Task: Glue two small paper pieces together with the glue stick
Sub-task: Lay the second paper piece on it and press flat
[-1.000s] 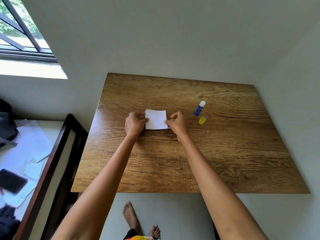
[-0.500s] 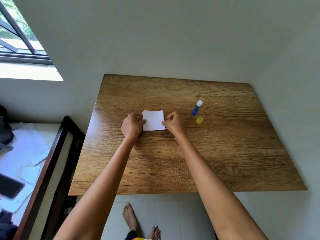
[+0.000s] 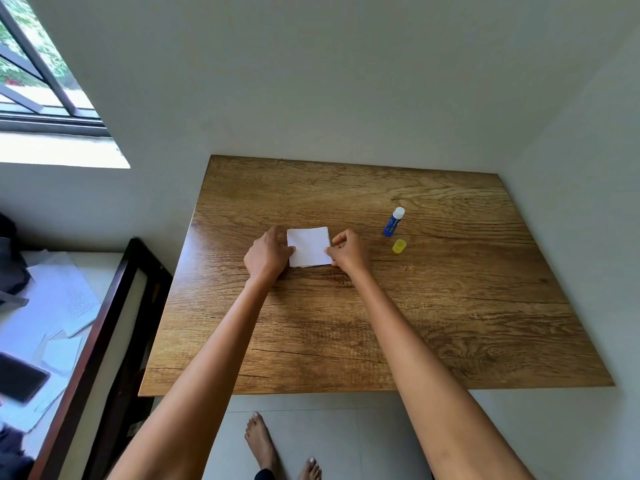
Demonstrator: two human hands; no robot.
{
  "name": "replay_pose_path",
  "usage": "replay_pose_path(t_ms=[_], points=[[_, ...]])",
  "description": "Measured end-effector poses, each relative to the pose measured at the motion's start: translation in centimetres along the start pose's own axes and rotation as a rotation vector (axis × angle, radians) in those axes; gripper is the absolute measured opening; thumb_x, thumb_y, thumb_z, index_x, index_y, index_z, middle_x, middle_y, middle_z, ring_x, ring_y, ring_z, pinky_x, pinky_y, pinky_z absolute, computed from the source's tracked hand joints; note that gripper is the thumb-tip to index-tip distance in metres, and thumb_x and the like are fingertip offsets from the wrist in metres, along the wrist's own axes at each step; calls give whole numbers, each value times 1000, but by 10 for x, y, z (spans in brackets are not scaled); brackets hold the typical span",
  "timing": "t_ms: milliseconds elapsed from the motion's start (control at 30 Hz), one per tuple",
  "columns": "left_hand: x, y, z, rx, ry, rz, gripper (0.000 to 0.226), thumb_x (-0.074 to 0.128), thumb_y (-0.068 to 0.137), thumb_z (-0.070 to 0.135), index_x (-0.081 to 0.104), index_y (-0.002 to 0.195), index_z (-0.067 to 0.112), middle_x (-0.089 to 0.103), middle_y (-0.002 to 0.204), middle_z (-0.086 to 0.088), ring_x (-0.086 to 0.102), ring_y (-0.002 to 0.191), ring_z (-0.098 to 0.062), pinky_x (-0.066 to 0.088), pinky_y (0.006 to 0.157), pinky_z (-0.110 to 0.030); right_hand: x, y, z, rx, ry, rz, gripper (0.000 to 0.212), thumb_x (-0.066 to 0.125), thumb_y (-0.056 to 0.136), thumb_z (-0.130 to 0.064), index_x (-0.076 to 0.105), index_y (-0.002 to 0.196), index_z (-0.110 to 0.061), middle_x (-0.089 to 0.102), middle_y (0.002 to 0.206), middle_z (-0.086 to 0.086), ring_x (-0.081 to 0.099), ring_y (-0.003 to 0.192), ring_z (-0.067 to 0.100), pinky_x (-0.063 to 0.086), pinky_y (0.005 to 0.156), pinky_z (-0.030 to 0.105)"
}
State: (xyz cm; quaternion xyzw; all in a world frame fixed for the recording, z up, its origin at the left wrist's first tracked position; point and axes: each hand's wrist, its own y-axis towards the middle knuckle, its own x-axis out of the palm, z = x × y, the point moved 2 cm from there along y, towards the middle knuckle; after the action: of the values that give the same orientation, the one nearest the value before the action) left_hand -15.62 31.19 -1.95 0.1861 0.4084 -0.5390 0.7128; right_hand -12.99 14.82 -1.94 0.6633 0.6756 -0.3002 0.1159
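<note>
A small white paper square [image 3: 309, 245] lies on the wooden table [image 3: 433, 323], near its middle; a second edge shows along its bottom, so it looks like two pieces stacked. My left hand [image 3: 267, 257] holds its left edge with curled fingers and thumb. My right hand [image 3: 348, 250] pinches its right edge. An uncapped blue glue stick [image 3: 393, 222] with a white tip lies to the right of my right hand, apart from it. Its yellow cap [image 3: 399, 246] rests just below the stick.
The table stands in a corner against grey walls. A dark-framed bed [image 3: 104, 323] with loose papers [image 3: 65, 299] and a black phone [image 3: 19, 377] is at the left. A window [image 3: 34, 74] is up left. Bare feet [image 3: 263, 445] stand on the floor below the table's near edge.
Both hands stay on the paper's side edges. The view has shifted slightly; the paper, glue stick and cap keep their places on the table.
</note>
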Motion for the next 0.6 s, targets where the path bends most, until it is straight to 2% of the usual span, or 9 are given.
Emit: replay_pose_path(t_ms=[133,200,300,367,467,533,600], points=[[-1,12,6,71,67,-140,49,65,82,33,47,127,24,52,128,-9,52,114,-31,44,83,-41,-1,3,1,18,-17,-18,21,67,82,-8,48,89,-12,61,87,7,58,52,11,45,51,24],[-1,16,12,105,103,-136,48,67,80,37,51,124,25,45,129,-11,50,115,-30,45,82,-41,0,2,0,13,-27,-15,21,68,82,-8,48,89,-12,62,90,10,63,62,19,50,59,31],[2,22,20,132,178,-120,50,71,77,36,53,120,18,41,132,-13,40,123,-31,44,87,-45,1,1,-3,3,-48,-4,21,68,81,-8,48,88,-12,62,97,14,65,87,31,55,78,45],[2,29,24,134,211,-163,49,73,76,34,54,116,14,42,132,-15,36,126,-33,41,93,-46,2,2,-3,6,-44,-1,22,68,81,-8,47,87,-12,60,95,12,65,90,32,54,80,49],[0,38,24,151,106,-220,31,72,78,25,55,101,11,55,120,-14,47,114,-31,42,89,-42,2,2,-1,0,-45,-1,22,69,81,-9,48,90,-12,60,94,11,65,89,31,55,79,49],[-2,40,22,148,-63,-221,21,69,80,16,56,95,10,61,112,-12,55,103,-27,44,81,-38,3,3,-1,-5,-53,-5,23,69,81,-9,51,96,-9,62,94,12,65,87,30,55,78,47],[-5,40,18,131,-226,-202,17,68,80,11,59,94,9,64,109,-10,58,101,-25,45,78,-34,3,4,0,-5,-54,-13,27,69,81,-9,53,103,-6,60,84,6,66,82,29,56,76,45]])
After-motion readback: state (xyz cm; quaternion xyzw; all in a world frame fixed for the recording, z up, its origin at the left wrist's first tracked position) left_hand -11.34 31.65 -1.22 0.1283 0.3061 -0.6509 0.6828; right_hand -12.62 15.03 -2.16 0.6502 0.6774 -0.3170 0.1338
